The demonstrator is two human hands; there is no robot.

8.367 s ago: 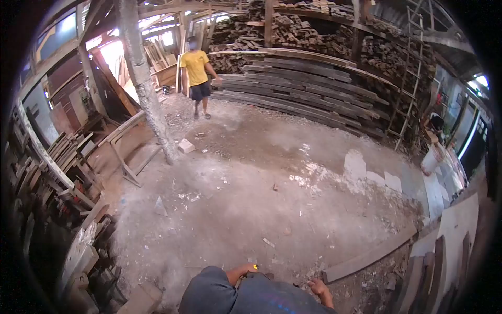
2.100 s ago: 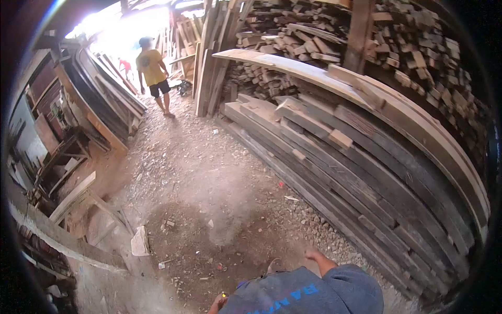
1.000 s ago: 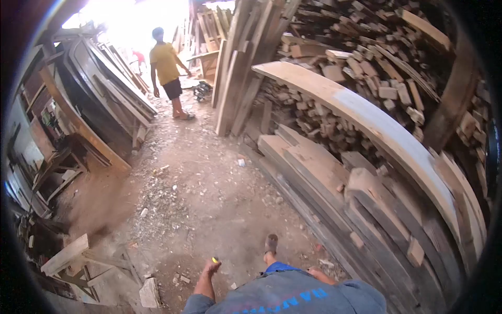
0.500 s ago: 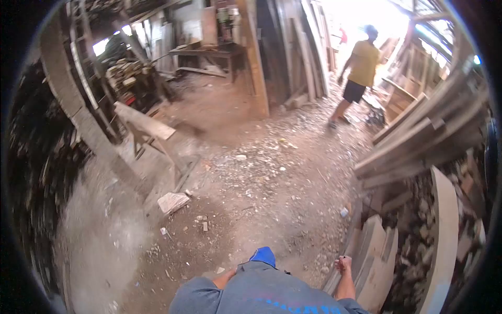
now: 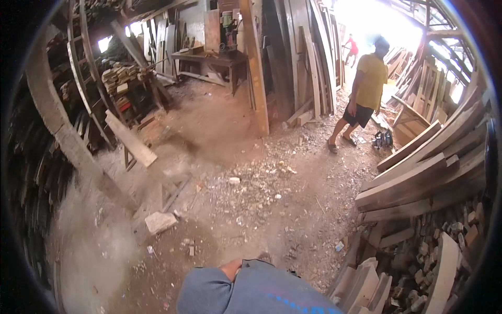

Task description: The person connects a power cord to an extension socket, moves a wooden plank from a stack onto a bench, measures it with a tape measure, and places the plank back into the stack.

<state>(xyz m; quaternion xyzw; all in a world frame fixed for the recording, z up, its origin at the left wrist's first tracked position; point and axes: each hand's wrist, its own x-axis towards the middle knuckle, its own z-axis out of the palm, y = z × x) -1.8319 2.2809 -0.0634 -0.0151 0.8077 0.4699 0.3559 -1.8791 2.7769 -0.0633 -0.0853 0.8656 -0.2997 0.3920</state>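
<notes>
In the head view, the grey shirt (image 5: 266, 288) I wear fills the bottom edge. A bit of my bare left forearm (image 5: 230, 269) shows beside it, but the left hand itself is hidden behind my body. My right hand is out of the picture. Cut wooden boards (image 5: 361, 285) lie low at the right, close to my body. On the ground ahead to the left rests a pale block (image 5: 160, 223).
A person in a yellow shirt (image 5: 370, 78) stands ahead right beside a dark machine (image 5: 383, 139). Stacked planks (image 5: 413, 180) line the right side. A wooden post (image 5: 254, 78), a workbench (image 5: 209, 56) and a slanted board (image 5: 130, 138) stand left. Debris covers the dirt floor (image 5: 261, 209).
My right hand, a closed fist at the lower right before, has left the picture. A blue item at my front no longer shows. The view has shifted, and the person in yellow appears nearer.
</notes>
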